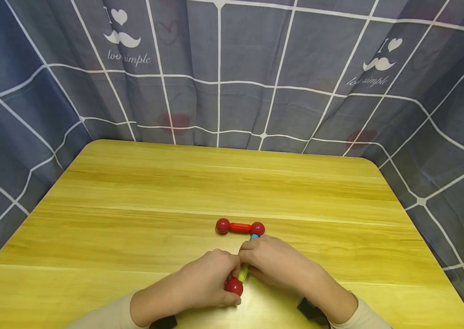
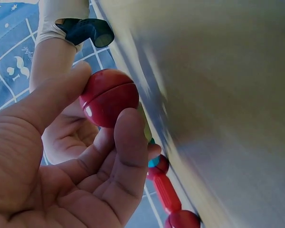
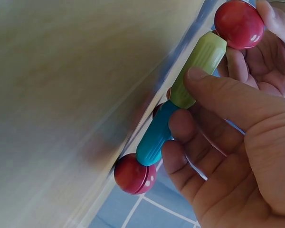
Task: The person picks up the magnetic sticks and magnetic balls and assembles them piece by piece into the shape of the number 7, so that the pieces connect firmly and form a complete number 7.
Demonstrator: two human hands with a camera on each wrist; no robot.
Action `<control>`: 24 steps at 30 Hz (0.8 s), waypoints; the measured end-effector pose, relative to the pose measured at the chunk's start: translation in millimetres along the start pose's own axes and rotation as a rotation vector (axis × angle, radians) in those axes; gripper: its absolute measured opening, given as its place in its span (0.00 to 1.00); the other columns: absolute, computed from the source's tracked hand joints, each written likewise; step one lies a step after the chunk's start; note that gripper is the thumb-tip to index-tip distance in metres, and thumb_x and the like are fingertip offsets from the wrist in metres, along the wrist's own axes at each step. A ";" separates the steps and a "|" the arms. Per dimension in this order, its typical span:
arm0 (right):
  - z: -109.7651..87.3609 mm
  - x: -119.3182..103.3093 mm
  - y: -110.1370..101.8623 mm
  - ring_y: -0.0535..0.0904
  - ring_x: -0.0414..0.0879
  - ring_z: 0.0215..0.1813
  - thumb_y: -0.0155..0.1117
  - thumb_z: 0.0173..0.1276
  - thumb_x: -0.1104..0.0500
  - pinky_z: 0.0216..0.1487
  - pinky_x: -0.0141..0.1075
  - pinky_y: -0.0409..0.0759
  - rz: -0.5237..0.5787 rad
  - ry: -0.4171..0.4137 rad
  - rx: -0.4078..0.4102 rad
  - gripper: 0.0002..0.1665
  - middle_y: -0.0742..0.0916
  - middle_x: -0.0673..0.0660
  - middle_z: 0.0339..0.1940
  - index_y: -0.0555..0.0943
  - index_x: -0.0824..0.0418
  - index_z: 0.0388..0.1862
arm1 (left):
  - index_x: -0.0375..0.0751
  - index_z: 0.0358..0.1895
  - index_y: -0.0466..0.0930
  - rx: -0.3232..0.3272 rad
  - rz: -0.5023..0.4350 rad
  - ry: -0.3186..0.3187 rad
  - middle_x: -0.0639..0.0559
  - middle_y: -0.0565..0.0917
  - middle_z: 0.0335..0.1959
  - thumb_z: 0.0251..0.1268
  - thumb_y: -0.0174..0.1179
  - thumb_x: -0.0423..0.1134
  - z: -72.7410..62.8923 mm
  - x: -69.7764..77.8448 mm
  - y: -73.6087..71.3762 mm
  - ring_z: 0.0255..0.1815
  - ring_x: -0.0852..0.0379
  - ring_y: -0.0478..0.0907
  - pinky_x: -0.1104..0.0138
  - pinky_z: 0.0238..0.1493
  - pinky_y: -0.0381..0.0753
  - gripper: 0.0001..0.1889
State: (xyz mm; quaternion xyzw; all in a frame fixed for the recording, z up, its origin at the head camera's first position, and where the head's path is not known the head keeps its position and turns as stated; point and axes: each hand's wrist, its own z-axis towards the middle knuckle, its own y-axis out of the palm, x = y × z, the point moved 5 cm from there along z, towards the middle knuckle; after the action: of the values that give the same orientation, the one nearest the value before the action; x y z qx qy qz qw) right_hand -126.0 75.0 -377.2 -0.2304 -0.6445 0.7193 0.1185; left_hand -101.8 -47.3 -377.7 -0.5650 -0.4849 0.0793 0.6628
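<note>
My left hand (image 1: 207,279) pinches a glossy red ball (image 1: 233,287) between thumb and fingers; a seam runs round this ball in the left wrist view. From that ball a ribbed yellow-green rod (image 3: 199,66) leads to a blue rod (image 3: 156,135), the two lying end to end. My right hand (image 1: 277,261) holds the yellow-green rod, its thumb laid along it and fingertips by the blue one. At the blue rod's far end is another red ball (image 3: 135,174). A red rod (image 1: 240,227) runs left from there to a third red ball (image 1: 222,225).
The pieces lie on a yellow wood-grain table (image 1: 141,183) with rounded far corners. Grey-blue curtains (image 1: 240,55) with white grid lines hang behind it and along both sides. Dark wrist straps (image 1: 313,310) show below the sleeves.
</note>
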 end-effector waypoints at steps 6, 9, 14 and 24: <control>0.4 0.6 -0.3 0.76 0.33 0.38 0.71 0.59 0.63 0.44 0.28 0.76 0.002 0.005 0.000 0.09 0.80 0.39 0.34 0.81 0.49 0.33 | 0.50 0.25 0.71 0.019 0.004 -0.019 0.63 0.69 0.18 0.45 0.77 0.46 -1.0 1.4 2.3 0.18 0.69 0.65 0.76 0.17 0.66 0.19; 0.6 0.7 -0.5 0.76 0.33 0.38 0.71 0.59 0.63 0.44 0.28 0.76 0.000 0.007 -0.006 0.09 0.80 0.39 0.33 0.82 0.50 0.34 | 0.50 0.25 0.70 0.027 0.009 -0.026 0.64 0.69 0.18 0.46 0.76 0.45 -1.6 1.4 3.0 0.18 0.69 0.64 0.75 0.16 0.64 0.19; 0.7 0.8 -0.5 0.75 0.33 0.37 0.71 0.59 0.63 0.43 0.29 0.76 -0.010 0.004 -0.013 0.09 0.79 0.40 0.32 0.81 0.49 0.33 | 0.50 0.24 0.70 0.037 0.015 -0.026 0.64 0.68 0.17 0.46 0.75 0.43 -2.2 1.6 3.1 0.17 0.68 0.62 0.75 0.16 0.62 0.18; 0.0 2.1 -0.9 0.75 0.33 0.38 0.70 0.59 0.64 0.44 0.28 0.76 0.015 -0.006 -0.017 0.10 0.80 0.39 0.34 0.81 0.49 0.35 | 0.50 0.25 0.70 0.039 0.011 0.022 0.65 0.68 0.18 0.50 0.72 0.41 -2.7 5.0 4.4 0.16 0.70 0.63 0.76 0.15 0.62 0.16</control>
State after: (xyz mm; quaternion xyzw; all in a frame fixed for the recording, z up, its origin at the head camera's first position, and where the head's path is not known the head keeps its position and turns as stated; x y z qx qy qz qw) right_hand -128.0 76.1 -376.6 -0.2341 -0.6491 0.7155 0.1090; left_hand -95.3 -44.3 -378.3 -0.5556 -0.4728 0.0861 0.6785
